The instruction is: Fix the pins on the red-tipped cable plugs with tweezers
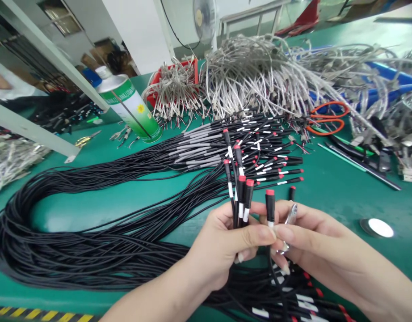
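Observation:
My left hand (226, 243) is closed around several black cables whose connector ends (248, 197), tipped in red and ringed with white labels, stand up above the fingers. One cable's red-tipped connector (270, 206) rises upright between both hands. My left thumb and my right hand (304, 239) pinch it together at its white label. A small shiny metal tool (292, 213) is tucked in the right fingers; its kind is mostly hidden. Below and behind the hands runs a thick looped bundle of black cables (75, 255), with more red-tipped ends.
Heaped grey cables (253, 71) fill the back, beside a red bin (155, 82) and a blue bin (393, 80). A green-and-white can (128, 107) stands at back left. Orange-handled scissors (328, 118) and a round silvery disc (380, 227) lie on the right of the green table (346, 192).

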Tool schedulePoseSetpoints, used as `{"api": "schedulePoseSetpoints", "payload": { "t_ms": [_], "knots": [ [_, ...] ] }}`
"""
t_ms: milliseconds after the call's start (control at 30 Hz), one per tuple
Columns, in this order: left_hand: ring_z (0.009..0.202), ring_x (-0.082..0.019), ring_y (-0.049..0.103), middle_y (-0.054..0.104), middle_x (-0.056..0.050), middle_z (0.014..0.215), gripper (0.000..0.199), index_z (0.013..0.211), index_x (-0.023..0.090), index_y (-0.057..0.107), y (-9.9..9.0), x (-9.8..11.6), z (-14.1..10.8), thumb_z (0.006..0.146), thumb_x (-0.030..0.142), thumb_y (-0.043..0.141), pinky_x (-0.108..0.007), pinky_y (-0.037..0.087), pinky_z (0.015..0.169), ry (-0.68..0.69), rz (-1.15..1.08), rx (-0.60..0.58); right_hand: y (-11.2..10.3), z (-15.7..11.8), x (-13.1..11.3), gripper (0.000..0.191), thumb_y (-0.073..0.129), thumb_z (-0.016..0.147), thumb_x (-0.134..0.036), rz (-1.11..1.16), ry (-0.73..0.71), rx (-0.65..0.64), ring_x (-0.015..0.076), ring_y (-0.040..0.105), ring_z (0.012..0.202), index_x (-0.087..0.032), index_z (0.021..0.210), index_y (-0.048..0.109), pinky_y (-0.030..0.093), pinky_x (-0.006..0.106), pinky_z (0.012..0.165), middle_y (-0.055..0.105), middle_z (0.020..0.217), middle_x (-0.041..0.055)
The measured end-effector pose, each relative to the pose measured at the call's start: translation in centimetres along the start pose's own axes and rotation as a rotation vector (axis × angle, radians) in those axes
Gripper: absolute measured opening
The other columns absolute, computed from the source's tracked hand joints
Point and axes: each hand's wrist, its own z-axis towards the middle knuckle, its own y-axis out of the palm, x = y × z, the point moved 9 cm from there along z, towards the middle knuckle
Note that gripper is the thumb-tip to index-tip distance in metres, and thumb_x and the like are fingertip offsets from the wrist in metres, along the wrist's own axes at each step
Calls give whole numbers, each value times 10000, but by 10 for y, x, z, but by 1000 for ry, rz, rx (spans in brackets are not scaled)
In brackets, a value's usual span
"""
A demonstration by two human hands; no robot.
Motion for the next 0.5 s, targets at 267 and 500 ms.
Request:
{"api": "schedulePoseSetpoints", "payload": {
  "t_ms": [267,500],
  "knots": [
    [409,-7,428,705,-16,640,168,853,170,685,0,0,0,715,151,779,-156,216,393,15,11,-11,-1,1,2,83,667,847,-279,42,37,2,91,595,668,-196,850,664,510,184,577,641,747,4],
    [399,-2,383,684,-13,629,192,859,167,700,-2,-3,1,694,179,797,-159,206,396,-6,5,-10,-4,2,2,94,686,830,-282,-23,33,-22,118,617,720,-202,877,673,502,202,605,663,779,23]
  ]
}}
